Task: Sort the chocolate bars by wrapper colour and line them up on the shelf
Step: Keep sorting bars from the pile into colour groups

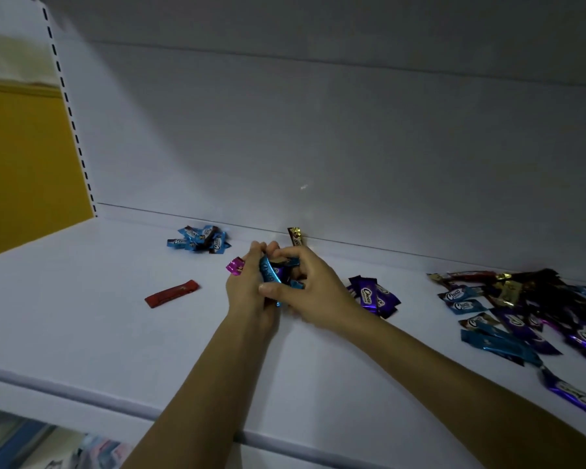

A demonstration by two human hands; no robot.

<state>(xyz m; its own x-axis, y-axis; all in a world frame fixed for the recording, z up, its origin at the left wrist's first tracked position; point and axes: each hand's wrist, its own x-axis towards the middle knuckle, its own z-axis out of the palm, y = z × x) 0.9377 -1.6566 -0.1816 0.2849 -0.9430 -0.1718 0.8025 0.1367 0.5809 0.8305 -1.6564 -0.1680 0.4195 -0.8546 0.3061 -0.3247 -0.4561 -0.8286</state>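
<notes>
On the white shelf (82, 316), both hands (251, 292) clutch shiny blue-wrapped chocolate bars (270, 274).

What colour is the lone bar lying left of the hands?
Red: the flat red-wrapped chocolate bar, seen in the head view.

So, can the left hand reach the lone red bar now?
Probably: the red bar lies apart on the shelf, left of the left hand, nothing between. But that hand is full, gripping a pink bar and blue bars.
</notes>
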